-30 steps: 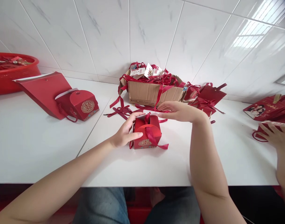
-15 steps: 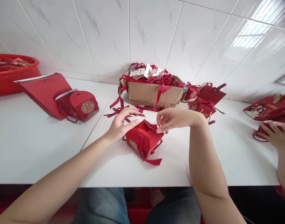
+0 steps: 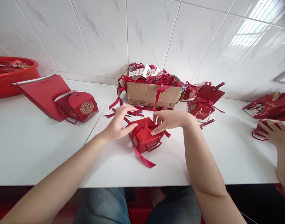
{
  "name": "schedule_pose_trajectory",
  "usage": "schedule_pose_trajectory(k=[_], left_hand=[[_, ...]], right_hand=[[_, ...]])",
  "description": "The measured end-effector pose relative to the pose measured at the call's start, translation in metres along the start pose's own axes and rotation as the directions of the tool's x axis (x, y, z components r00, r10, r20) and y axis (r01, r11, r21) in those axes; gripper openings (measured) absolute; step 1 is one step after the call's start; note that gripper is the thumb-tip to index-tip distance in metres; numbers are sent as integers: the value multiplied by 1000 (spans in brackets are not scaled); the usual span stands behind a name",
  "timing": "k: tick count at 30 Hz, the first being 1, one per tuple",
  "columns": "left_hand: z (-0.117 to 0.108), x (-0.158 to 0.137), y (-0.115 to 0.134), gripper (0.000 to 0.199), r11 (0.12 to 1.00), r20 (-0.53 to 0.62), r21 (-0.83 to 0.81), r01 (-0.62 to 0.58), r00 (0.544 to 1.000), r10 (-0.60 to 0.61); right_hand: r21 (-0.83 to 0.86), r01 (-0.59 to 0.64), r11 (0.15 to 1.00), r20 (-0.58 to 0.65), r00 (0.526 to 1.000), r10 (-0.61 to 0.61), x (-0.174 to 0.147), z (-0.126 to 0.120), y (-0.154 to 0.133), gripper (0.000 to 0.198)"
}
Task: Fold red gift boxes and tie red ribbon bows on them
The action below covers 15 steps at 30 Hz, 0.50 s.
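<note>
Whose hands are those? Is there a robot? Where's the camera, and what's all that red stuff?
There's no robot here. You see a person's bare left hand and right hand. The camera is worn on that person's head, looking forward and down, so you see almost what they see.

Between the hands, a red gift box sits on a white table. A loose ribbon trails from it. The right hand seems to touch its top; I can't tell whether either hand grips anything.

Behind it is an open cardboard box full of red ribbons and white tags. On the picture's left is a red basin. The hand at the far right edge belongs to somebody else.
</note>
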<state>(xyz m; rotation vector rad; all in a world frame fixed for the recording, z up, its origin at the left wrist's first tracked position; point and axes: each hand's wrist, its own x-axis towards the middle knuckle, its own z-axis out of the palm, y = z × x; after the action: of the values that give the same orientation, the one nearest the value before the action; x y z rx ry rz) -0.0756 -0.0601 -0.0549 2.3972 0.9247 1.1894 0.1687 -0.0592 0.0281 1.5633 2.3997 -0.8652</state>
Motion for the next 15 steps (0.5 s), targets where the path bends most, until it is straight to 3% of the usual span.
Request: schedule_pose_trajectory(k=[2, 4, 8, 15], left_hand=[[1, 3, 0, 22, 989, -125, 77, 126, 985, -116], [3, 4, 0, 23, 962, -173, 35, 270, 950, -260], [5, 5, 4, 35, 875, 29, -177, 451, 891, -453], [-6, 6, 11, 55, 803, 164, -244, 544, 839, -518]], right_hand=[[-38, -41, 998, -2, 999, 41, 1, 1, -1, 59], [-43, -30, 999, 23, 999, 31, 1, 2, -4, 59], [17, 49, 999, 24, 998, -50, -5, 1, -9, 51], [92, 170, 981, -6, 985, -170, -16, -7, -5, 32]])
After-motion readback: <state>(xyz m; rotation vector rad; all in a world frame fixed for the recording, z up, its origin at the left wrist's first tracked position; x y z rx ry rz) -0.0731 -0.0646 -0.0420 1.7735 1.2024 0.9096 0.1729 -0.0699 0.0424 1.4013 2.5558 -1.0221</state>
